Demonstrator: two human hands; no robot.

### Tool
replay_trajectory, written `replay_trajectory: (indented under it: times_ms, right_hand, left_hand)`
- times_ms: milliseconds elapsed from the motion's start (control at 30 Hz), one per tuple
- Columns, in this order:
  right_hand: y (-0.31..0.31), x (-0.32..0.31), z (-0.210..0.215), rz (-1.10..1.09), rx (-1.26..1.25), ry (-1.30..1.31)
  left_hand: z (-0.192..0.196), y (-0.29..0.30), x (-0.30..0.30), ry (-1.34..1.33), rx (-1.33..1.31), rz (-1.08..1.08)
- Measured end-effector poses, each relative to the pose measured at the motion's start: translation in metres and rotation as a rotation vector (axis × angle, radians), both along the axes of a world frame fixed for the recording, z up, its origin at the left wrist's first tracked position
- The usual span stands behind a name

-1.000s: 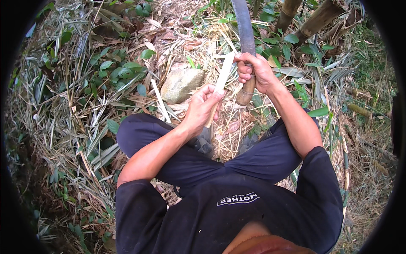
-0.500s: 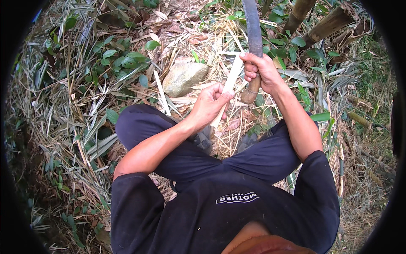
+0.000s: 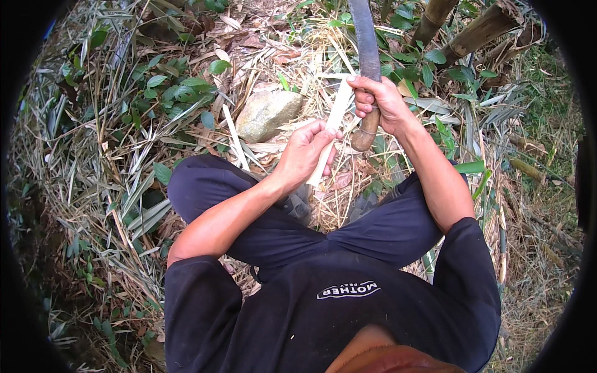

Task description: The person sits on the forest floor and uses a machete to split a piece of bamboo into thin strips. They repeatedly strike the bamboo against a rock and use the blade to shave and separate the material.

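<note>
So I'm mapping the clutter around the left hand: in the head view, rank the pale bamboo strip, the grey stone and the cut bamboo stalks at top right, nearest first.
1. Pale bamboo strip: held in the left hand itself.
2. Grey stone: on the ground just up and to the left of that hand.
3. Cut bamboo stalks: far off at upper right, beyond the right hand and its knife.
</note>
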State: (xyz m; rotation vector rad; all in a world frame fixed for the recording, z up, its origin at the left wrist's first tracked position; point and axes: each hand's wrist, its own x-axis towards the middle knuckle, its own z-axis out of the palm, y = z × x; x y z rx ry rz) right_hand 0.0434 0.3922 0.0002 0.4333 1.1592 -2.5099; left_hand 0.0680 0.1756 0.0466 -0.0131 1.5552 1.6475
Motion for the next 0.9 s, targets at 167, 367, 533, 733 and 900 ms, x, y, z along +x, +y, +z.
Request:
replay_trajectory:
  times_ms: [167,367,533,733,900]
  right_hand:
    - [-0.003,0.002,0.002,0.001,0.055,-0.003]
    - [-0.004,0.001,0.005,0.040,0.138,0.034]
    - [-0.006,0.002,0.005,0.028,0.108,0.015]
    - [-0.004,0.001,-0.002,-0.010,0.269,0.056]
    - [-0.012,0.001,-0.003,-0.065,1.337,0.371]
  left_hand:
    - [0.013,-0.001,-0.005,-0.109,0.036,0.031]
    - [0.018,-0.005,-0.009,-0.294,0.134,0.057]
    - [0.020,-0.003,-0.008,-0.309,0.146,-0.071]
    - [0.021,0.003,0.000,-0.145,0.126,0.009]
    - [0.012,0.000,-0.003,-0.006,0.078,0.092]
